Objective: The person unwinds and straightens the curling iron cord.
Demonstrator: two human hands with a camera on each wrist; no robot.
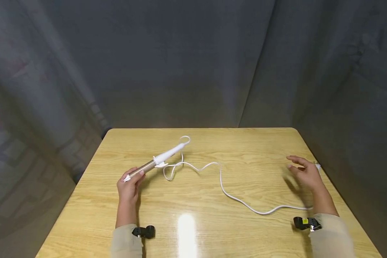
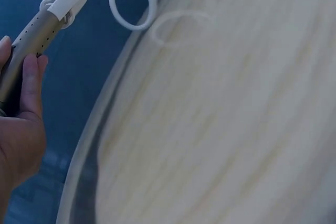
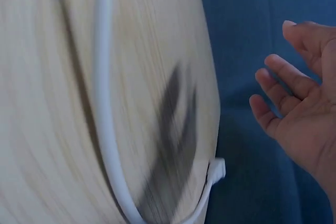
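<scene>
A curling iron (image 1: pixel 156 161) with a gold barrel and a white handle lies at an angle on the wooden table (image 1: pixel 193 200). My left hand (image 1: pixel 131 180) grips the barrel's near end; the left wrist view shows my fingers (image 2: pixel 29 82) curled round the perforated gold barrel (image 2: pixel 34 35). Its white cord (image 1: pixel 225 191) loops at the handle and snakes right across the table. My right hand (image 1: pixel 304 171) hovers open above the table's right edge, holding nothing. In the right wrist view my right hand (image 3: pixel 299 114) is spread, with the cord (image 3: pixel 105 103) and its white plug (image 3: pixel 216 169) below it.
Grey cloth (image 1: pixel 193 61) hangs behind and on both sides of the table. A cord loop (image 2: pixel 134 1) sits at the table's far edge. A glare spot (image 1: pixel 186 229) lies on the wood near me. Black wrist cameras (image 1: pixel 144 232) sit on both sleeves.
</scene>
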